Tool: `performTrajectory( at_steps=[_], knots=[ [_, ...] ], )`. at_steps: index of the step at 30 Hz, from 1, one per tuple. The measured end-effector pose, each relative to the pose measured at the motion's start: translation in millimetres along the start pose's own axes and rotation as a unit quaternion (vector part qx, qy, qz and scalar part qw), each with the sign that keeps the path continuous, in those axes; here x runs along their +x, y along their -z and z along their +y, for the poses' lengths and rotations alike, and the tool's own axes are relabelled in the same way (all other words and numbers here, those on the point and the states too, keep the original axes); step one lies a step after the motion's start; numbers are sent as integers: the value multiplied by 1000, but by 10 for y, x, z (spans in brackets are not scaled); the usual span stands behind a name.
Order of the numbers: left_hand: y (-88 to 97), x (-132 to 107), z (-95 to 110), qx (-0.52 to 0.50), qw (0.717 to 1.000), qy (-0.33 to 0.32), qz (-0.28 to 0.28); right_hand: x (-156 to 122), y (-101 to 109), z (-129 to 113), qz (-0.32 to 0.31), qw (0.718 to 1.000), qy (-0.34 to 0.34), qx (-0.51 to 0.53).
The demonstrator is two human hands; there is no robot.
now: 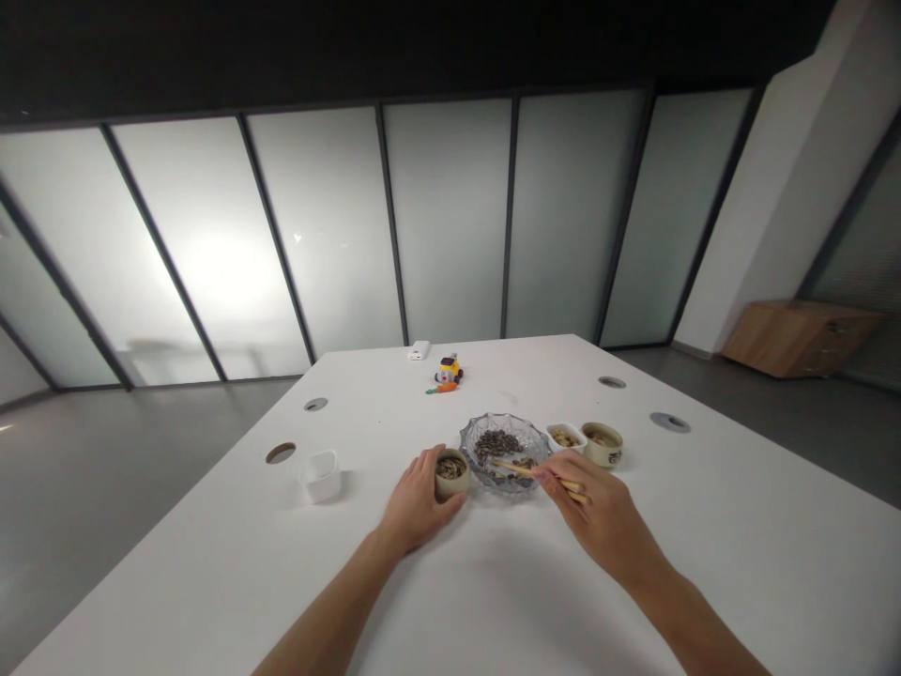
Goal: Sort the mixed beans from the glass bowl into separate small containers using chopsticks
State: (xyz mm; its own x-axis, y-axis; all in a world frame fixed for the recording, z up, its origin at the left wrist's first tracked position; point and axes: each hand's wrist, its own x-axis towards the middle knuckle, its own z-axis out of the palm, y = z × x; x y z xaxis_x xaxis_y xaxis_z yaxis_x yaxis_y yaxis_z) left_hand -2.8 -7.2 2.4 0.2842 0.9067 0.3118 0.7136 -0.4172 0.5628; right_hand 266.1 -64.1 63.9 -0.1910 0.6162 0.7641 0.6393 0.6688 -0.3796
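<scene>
My left hand [415, 502] is wrapped around a small beige cup [451, 474] with dark bits inside, standing on the white table [493, 582]. My right hand [598, 516] grips wooden chopsticks [535, 471], whose tips reach into a glass bowl [505, 451] of dark seeds just right of the cup. Behind my right hand stand a small white square dish [566, 436] with pale pieces and a second beige cup [602, 443].
An empty white square dish [321, 475] stands to the left. Farther back lie a small yellow toy [449, 370], an orange carrot-shaped piece [441, 389] and a white box [419, 351]. Round cable holes [281, 453] dot the table. A wooden cabinet [802, 336] stands at the right wall.
</scene>
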Motion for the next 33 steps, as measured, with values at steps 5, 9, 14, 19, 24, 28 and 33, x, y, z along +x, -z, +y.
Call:
performTrajectory(
  at_steps=[5, 9, 14, 19, 24, 28, 33],
  knots=[
    [0, 4, 2, 1, 1000, -1, 1, -6, -19, 11, 14, 1000, 12, 0],
    [-1, 3, -3, 0, 1000, -5, 4, -17, -27, 23, 23, 1000, 15, -7],
    [-14, 5, -29, 1, 1000, -7, 9, -16, -34, 17, 39, 999, 10, -12],
    [-21, 4, -34, 0, 1000, -6, 9, -8, -34, 1, 46, 999, 2, -12],
    [-25, 2, -37, -1, 1000, -9, 8, -4, -27, -12, 23, 1000, -19, -11],
    [-24, 3, -35, 1, 1000, -13, 10, -15, -40, -3, 10, 1000, -20, -6],
    [2, -4, 9, 3, 1000, -5, 3, -27, -57, -5, 6, 1000, -14, 1]
  ],
)
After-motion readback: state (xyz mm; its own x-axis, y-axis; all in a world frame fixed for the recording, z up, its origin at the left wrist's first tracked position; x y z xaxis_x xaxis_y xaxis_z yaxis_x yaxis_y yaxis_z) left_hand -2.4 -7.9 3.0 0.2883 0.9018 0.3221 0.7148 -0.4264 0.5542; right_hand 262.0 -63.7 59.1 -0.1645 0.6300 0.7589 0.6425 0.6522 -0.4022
